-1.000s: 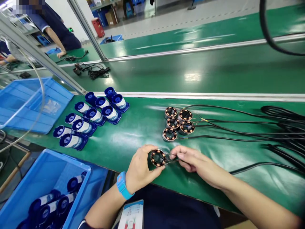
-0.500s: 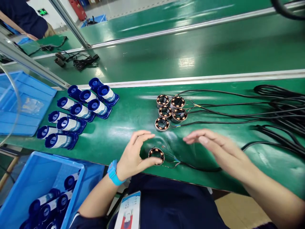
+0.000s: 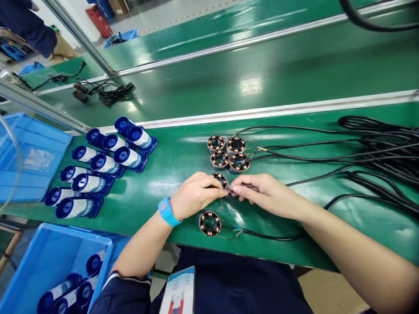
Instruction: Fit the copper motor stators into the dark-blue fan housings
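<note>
I'm in an assembly workshop; my green table carries copper-wound stators with black cables and rows of labelled blue housings; a plastic crate of more stands alongside.

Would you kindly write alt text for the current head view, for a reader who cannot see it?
A person's left hand and right hand are close together at a copper-wound ring on a green workbench. Five similar rings sit nearby, black cables trail right, and blue housings sit left.

Copper-and-black coil rings, black cables, green tabletop, navy-and-white cylinders, bright-blue wristband
</note>
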Demonstrator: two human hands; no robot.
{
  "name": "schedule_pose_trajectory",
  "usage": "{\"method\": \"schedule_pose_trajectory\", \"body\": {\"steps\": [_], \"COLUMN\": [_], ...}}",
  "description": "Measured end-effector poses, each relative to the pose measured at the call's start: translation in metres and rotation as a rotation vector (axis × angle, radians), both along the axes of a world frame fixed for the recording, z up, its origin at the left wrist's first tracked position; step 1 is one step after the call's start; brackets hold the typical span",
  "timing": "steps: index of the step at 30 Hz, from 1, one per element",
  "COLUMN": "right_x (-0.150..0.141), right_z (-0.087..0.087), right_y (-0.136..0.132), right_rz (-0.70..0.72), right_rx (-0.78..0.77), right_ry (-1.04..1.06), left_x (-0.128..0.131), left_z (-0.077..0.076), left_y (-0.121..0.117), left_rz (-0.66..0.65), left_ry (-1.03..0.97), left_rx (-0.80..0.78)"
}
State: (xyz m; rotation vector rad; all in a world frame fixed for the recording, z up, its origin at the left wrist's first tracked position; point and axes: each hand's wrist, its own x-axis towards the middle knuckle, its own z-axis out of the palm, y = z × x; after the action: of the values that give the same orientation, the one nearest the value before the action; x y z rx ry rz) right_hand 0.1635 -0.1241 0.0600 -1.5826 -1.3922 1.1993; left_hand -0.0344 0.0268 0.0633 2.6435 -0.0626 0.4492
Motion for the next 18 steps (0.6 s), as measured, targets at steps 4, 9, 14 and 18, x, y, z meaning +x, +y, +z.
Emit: {"method": "schedule_pose_trajectory", "body": {"steps": [4,9,14,18], "right_x": [-0.006,-0.008,0.010,0.033], "right_z": [-0.009,-0.014,-0.002,0.000], "right_y": [-0.001,-0.013,-0.021,-0.016], "right_rz": [-0.164,-0.145,-0.352,-0.561], "right_rx": [-0.066,-0.151,0.192,0.441], "right_ry": [0.317,0.414,-0.042,-0.548], "left_x": [-0.001,-0.008,0.000,0.028], "left_z": [0.007,0.026,0.039,0.021], "left_y": [0.002,-0.001,0.001,0.019], "left_rz": [-0.057,-0.106,-0.107,0.104], "left_ry": [0.106,0.304,0.258,0.050], "left_rx": [0.000,-0.038,-0.157,0.077]}}
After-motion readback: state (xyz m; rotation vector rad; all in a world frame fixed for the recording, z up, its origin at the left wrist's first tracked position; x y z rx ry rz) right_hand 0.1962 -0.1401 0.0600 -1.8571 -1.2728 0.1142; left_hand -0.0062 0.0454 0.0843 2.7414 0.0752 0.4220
